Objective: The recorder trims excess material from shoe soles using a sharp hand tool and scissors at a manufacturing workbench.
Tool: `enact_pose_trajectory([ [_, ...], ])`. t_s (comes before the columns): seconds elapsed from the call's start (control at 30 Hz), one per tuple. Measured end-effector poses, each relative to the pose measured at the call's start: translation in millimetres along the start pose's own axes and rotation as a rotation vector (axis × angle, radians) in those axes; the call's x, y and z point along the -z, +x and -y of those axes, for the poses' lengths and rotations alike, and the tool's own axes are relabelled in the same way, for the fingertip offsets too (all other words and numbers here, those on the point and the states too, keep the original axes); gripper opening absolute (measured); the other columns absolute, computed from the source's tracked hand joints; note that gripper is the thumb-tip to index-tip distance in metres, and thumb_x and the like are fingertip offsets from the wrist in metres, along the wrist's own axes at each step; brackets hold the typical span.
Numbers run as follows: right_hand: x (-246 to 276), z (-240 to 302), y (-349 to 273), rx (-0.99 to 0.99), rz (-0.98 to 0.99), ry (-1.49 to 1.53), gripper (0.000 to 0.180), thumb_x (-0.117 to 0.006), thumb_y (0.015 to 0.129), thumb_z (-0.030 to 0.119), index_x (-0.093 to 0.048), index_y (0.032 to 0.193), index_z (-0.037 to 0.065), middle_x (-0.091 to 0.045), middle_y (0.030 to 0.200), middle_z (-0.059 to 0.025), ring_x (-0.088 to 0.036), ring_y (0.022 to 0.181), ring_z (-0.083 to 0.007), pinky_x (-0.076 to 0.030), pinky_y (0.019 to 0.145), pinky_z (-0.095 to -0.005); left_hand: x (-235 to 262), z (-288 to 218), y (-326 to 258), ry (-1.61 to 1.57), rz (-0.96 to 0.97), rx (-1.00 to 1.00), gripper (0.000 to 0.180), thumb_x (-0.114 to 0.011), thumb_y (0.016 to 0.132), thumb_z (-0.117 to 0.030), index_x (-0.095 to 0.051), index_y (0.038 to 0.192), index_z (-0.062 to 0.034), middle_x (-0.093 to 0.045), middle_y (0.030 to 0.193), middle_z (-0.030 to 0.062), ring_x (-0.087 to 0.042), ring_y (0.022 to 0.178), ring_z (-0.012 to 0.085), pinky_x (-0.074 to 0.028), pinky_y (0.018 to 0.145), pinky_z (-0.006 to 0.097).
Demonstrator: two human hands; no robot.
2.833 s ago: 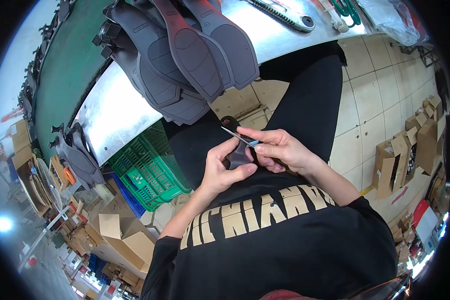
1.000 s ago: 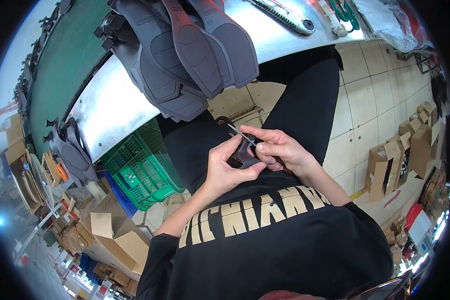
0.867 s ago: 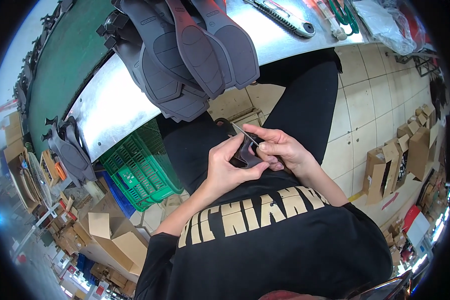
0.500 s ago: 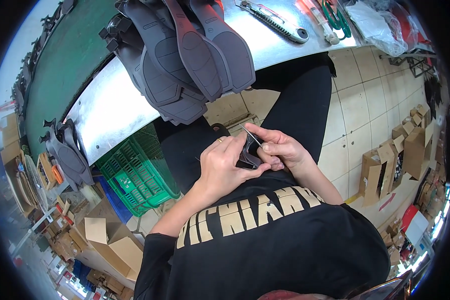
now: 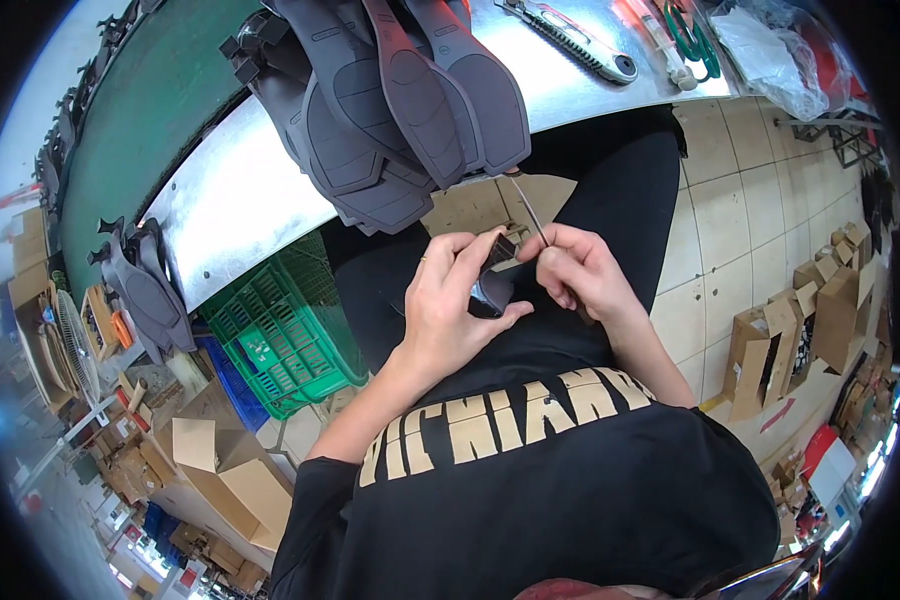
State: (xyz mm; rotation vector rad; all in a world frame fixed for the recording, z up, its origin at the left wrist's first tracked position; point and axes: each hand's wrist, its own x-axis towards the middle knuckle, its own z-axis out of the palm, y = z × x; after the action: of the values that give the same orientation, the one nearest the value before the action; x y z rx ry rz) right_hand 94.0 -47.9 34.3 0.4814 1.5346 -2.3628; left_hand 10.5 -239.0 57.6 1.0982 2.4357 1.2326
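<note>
- Near the middle of the frame, the left hand (image 5: 440, 300) is half curled, thumb apart from the fingers, around a small dark part (image 5: 491, 292), held over the lap; the palm covers much of it.
- The right hand (image 5: 584, 276) is mostly closed, pinching a thin metal tool (image 5: 530, 208) between thumb and forefinger, its tip pointing up the frame. The forefinger is very near the part's end; whether they touch, I cannot tell.
- If the tool has a sharp edge, which is too small to tell, a slip toward the left could nick the left fingers, as they sit just beside it.
- The part could twist or drop to the lap or floor (image 5: 715, 240) if the left grip loosens, since nothing firm appears to back it.
- At upper centre, a pile of grey paddle-shaped pieces (image 5: 410, 110) juts over the edge of the bench (image 5: 255, 190); a raised tool or knuckle could knock it, and the pile blocks the way straight up the frame.
- Upper right: a box cutter (image 5: 582, 46), green-handled scissors (image 5: 694, 42) and a clear plastic bag (image 5: 770, 65).
- Left of the legs, below the bench: a green crate (image 5: 288, 338); cardboard boxes (image 5: 760, 345) stand at the right.
</note>
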Motion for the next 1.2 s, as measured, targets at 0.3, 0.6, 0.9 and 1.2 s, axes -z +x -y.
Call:
enact_pose_trajectory([
  [0.3, -30, 1, -6, 0.206, 0.003, -0.115, 0.01, -0.075, 0.082, 0.005, -0.069, 0.085, -0.003, -0.058, 0.081, -0.0005, -0.052, 0.063, -0.0045, -0.04, 0.052, -0.0231, 9, -2, -13, -0.606, -0.022, 0.124, 0.076, -0.079, 0.07, 0.001, -0.048, 0.139, -0.0042, -0.06, 0.119, 0.0172, -0.062, 0.104, 0.0229, -0.051, 0.09, 0.036],
  [0.6, -51, 14, 7, 0.521, -0.086, -0.546, 0.013, -0.077, 0.078, 0.005, -0.065, 0.075, -0.001, -0.057, 0.069, -0.0069, -0.054, 0.057, -0.0175, -0.04, 0.052, -0.0297, -22, 58, -52, -1.675, -0.071, 0.638, 0.028, -0.07, 0.089, -0.02, -0.065, 0.111, -0.0042, -0.068, 0.105, 0.0059, -0.064, 0.096, 0.0176, -0.051, 0.087, 0.034],
  [0.9, -76, 56, 29, 0.68, 0.124, -0.81, 0.014, -0.073, 0.081, 0.008, -0.063, 0.075, 0.001, -0.055, 0.069, -0.0104, -0.057, 0.062, -0.0246, -0.044, 0.055, -0.0327, 37, 49, -42, -1.169, -0.447, 0.51, 0.01, -0.066, 0.084, -0.007, -0.065, 0.081, 0.0025, -0.061, 0.081, 0.0041, -0.055, 0.072, 0.0115, -0.043, 0.064, 0.026],
  [1.2, -51, 135, 127, 0.761, -0.451, -0.823, 0.036, -0.069, 0.088, 0.028, -0.066, 0.11, 0.0, -0.062, 0.082, -0.0117, -0.06, 0.067, -0.0213, -0.048, 0.062, -0.0337, 189, 105, 61, -0.462, -0.957, 0.167, 0.029, -0.068, 0.093, -0.018, -0.062, 0.072, 0.0018, -0.048, 0.064, -0.0065, -0.039, 0.061, 0.0031, -0.029, 0.054, 0.021],
])
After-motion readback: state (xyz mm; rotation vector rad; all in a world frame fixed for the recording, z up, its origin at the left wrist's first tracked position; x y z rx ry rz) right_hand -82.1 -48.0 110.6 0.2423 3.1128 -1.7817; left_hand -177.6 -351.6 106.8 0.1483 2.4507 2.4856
